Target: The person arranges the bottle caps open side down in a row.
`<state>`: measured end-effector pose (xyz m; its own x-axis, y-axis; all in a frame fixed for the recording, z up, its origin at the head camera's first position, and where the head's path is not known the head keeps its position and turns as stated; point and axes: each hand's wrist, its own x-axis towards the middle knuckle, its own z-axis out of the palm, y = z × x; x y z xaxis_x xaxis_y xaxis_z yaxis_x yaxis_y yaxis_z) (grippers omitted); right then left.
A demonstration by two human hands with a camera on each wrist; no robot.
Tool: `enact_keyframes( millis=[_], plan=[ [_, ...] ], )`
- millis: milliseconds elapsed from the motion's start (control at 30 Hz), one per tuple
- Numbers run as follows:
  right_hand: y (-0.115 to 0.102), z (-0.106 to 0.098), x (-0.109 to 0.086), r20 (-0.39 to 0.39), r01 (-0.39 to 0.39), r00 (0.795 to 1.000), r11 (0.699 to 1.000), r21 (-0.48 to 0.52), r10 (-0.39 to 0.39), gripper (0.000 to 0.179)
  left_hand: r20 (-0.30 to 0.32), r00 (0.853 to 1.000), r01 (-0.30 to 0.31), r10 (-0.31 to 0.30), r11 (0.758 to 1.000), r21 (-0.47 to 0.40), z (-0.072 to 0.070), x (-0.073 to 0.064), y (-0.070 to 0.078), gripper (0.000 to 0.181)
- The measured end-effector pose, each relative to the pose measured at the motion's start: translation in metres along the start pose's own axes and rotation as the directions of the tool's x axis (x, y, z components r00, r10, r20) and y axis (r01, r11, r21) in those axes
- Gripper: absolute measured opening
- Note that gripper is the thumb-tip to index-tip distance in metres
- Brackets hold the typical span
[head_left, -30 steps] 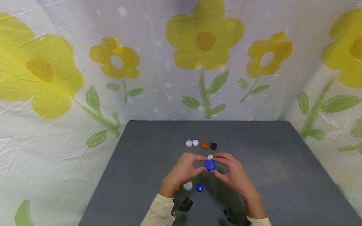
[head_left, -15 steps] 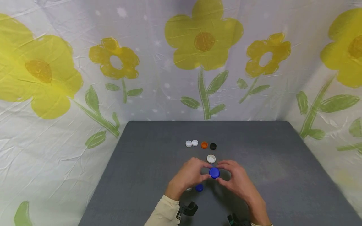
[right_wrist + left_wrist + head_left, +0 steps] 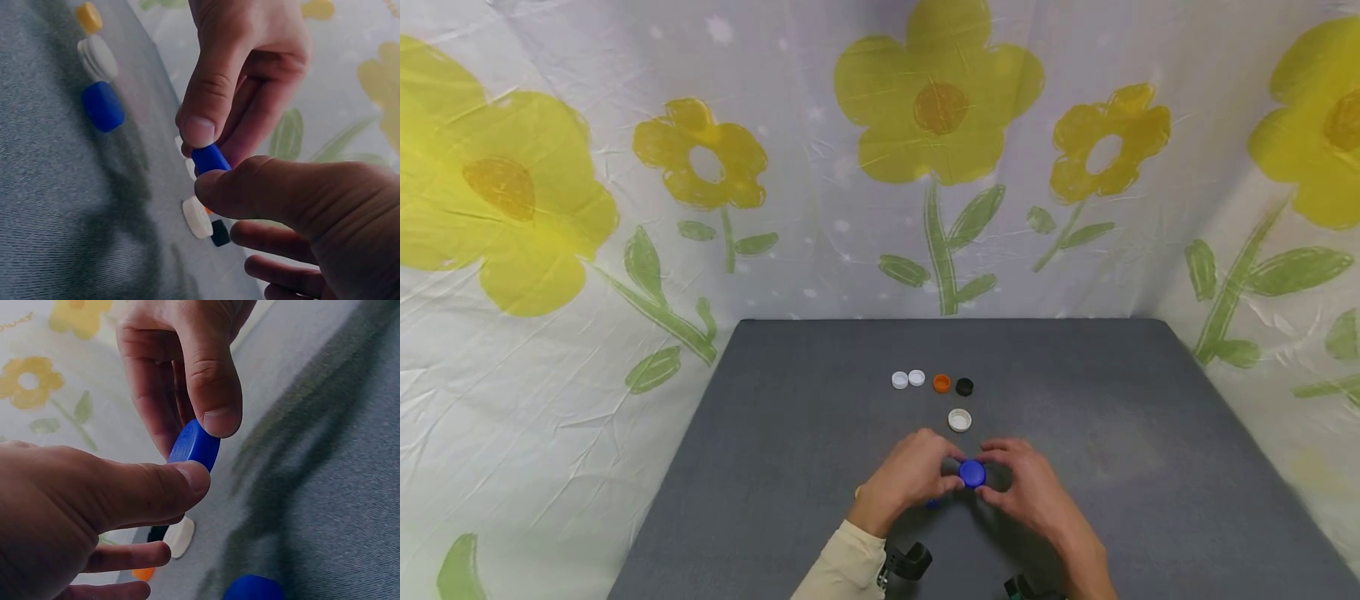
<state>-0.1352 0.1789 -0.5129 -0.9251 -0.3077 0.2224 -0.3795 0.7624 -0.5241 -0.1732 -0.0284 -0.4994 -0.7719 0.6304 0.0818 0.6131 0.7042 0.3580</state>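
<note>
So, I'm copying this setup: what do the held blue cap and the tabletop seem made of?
Held blue cap: probably hard plastic, smooth, judging by even color and slight sheen.
Tabletop: perhaps fabric-covered, matte gray; the wrist views show a fine, textile-like grain.

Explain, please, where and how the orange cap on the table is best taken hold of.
Probably pinch the orange cap by its outer rim, at the near and far edges, coming from above: it lies flat, hollow side up, with a white cap and the black cap close on its left and right.
</note>
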Motion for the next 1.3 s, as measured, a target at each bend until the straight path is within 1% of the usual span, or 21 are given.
enact_keyframes(
  millis=[100, 200, 333, 433, 667, 833, 1067, 1133, 1300],
  plan=[
    [0.001, 0.003, -0.002, 0.041, -0.032, 0.999, 0.999, -0.006, 0.032, 0.036, 0.022, 1.0, 0.005, -0.005, 1.0, 0.001, 0.005, -0.001, 0.0, 0.028],
    [0.001, 0.004, -0.003, 0.057, -0.05, 0.997, 0.999, 0.001, 0.049, 0.034, 0.032, 0.999, 0.016, -0.016, 1.0, 0.003, 0.01, -0.001, -0.001, 0.028],
    [0.002, 0.007, -0.003, 0.051, -0.035, 0.998, 0.999, -0.004, 0.035, 0.034, 0.034, 0.999, 0.028, -0.028, 1.0, 0.002, 0.013, 0.0, -0.002, 0.027],
    [0.004, 0.009, -0.003, 0.046, -0.018, 0.999, 1.0, -0.017, 0.019, 0.035, 0.038, 0.999, 0.025, -0.025, 1.0, 0.017, 0.016, 0.0, -0.003, 0.025],
    [0.008, 0.017, -0.004, 0.037, -0.032, 0.999, 0.999, -0.028, 0.033, 0.037, 0.041, 0.999, 0.013, -0.016, 0.997, 0.077, 0.022, 0.003, -0.004, 0.024],
    [0.011, 0.022, -0.004, 0.05, -0.038, 0.998, 0.999, -0.028, 0.039, 0.039, 0.044, 0.999, -0.009, 0.003, 0.99, 0.139, 0.025, 0.004, -0.004, 0.023],
    [0.01, 0.024, -0.005, 0.075, -0.023, 0.997, 0.998, -0.059, 0.028, 0.04, 0.047, 0.998, -0.058, 0.048, 0.968, 0.244, 0.029, 0.002, -0.002, 0.025],
    [0.009, 0.023, -0.005, 0.085, -0.023, 0.996, 0.998, -0.063, 0.029, 0.04, 0.045, 0.998, -0.06, 0.05, 0.966, 0.253, 0.029, 0.001, -0.002, 0.027],
    [0.008, 0.02, -0.005, 0.112, -0.053, 0.992, 0.996, -0.068, 0.06, 0.04, 0.017, 0.999, -0.03, 0.027, 0.972, 0.233, 0.027, -0.001, -0.002, 0.029]
  ],
)
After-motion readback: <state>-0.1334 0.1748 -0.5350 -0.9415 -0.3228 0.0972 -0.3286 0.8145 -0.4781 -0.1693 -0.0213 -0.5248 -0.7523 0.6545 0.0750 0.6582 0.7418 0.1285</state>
